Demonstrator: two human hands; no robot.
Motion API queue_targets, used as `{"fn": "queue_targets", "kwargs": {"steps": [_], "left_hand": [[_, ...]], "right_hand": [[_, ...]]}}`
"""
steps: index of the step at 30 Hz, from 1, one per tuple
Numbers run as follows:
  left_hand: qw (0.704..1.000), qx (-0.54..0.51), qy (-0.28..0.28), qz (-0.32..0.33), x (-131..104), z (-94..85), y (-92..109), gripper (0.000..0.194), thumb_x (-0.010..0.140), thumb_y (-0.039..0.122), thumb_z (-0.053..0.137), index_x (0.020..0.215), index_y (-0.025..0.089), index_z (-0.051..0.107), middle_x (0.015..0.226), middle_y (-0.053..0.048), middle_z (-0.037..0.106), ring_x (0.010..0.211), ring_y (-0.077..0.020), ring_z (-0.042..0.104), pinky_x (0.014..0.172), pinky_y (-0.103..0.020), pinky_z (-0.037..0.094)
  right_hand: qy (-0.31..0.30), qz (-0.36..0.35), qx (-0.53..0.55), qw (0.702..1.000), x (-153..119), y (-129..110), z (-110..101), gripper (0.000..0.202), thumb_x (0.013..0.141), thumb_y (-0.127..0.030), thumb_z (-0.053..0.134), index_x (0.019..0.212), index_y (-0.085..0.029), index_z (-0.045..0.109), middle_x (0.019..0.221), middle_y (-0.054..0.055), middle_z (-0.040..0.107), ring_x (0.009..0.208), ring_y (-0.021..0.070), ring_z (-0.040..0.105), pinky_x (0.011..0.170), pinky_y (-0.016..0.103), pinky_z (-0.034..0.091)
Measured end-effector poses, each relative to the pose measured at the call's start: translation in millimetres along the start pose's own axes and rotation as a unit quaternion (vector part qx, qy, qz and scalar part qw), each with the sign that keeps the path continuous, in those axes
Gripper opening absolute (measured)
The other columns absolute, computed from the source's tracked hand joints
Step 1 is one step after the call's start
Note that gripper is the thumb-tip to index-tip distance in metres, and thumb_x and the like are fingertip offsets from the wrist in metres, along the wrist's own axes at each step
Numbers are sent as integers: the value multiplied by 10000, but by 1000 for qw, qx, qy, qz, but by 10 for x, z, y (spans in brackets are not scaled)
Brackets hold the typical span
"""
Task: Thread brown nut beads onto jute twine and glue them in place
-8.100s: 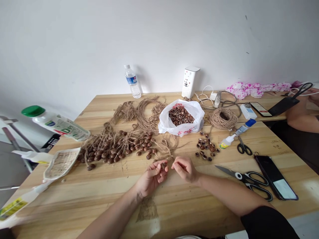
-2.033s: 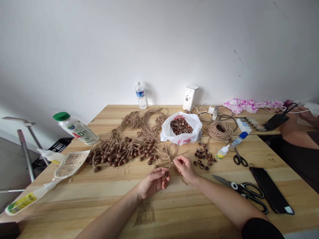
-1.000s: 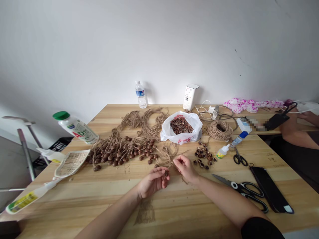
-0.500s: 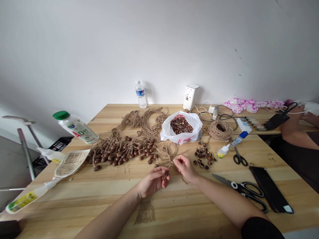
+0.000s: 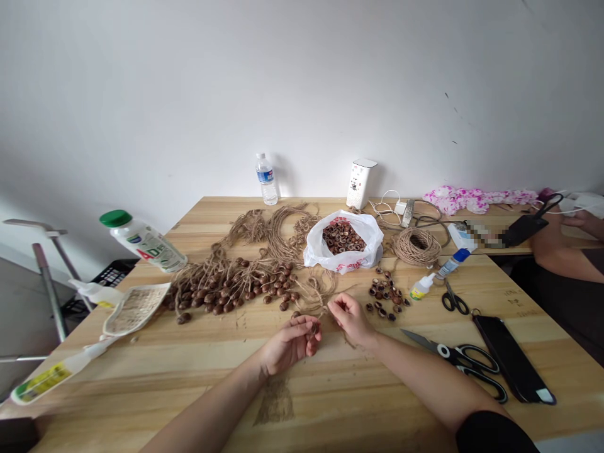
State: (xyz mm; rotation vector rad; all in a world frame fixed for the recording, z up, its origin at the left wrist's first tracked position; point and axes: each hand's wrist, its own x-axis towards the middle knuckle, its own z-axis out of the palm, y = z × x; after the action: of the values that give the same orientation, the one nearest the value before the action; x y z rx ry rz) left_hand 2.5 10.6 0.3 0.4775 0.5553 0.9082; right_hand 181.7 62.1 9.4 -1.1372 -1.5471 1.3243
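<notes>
My left hand is closed on a small brown nut shell, held between thumb and fingers. Just to its right, my right hand pinches a thin twine near the shell. Behind both hands lies a loose loop of twine. A heap of brown shells on twine spreads to the left. Loose half shells lie beyond my right hand, and a white plastic bag full of shells stands behind.
Scissors, a black phone, small scissors, a glue bottle and a twine coil are on the right. Glue bottles and a tray sit left. Another person's arm rests at far right.
The other person's hand at the far right has shifted slightly. My hands have hardly moved.
</notes>
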Motion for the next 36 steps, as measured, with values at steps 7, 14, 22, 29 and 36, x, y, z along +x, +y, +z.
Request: {"fn": "queue_targets", "kwargs": {"steps": [7,14,22,29,36], "left_hand": [[1000,3,-2,-1,-2,4,-5,136,785,217,624,888,130,612,715,-76,648,511,-120,537,530,-258,387],[1000,3,-1,-1,-4,16,7,149,780,225,635,892,129,611,714,-74,645,513,-117,539,538,-258,389],[1000,3,4,-1,-11,39,19,156,771,226,644,888,129,609,707,-69,640,513,-118,537,530,-256,388],[1000,0,5,-2,-14,40,11,152,770,224,650,879,128,608,702,-74,648,508,-119,539,526,-255,385],[1000,2,4,-2,-10,32,14,160,765,232,664,877,125,623,704,-76,649,509,-120,543,522,-251,386]], "right_hand": [[0,1,2,1000,-5,-6,4,306,796,-423,565,642,-197,428,491,-70,401,444,81,348,424,203,277],[-1,-3,-3,1000,0,9,1,328,801,-455,561,645,-196,432,492,-68,399,449,83,350,428,206,284],[-1,-3,-4,1000,-4,15,1,316,805,-437,564,647,-197,431,497,-68,400,453,84,351,429,205,283],[-2,-2,-1,1000,-2,2,2,319,797,-442,567,641,-199,431,493,-70,403,448,86,352,433,207,281],[-2,-2,-1,1000,0,24,0,323,802,-449,565,649,-198,434,499,-69,398,447,84,351,429,207,280]]}}
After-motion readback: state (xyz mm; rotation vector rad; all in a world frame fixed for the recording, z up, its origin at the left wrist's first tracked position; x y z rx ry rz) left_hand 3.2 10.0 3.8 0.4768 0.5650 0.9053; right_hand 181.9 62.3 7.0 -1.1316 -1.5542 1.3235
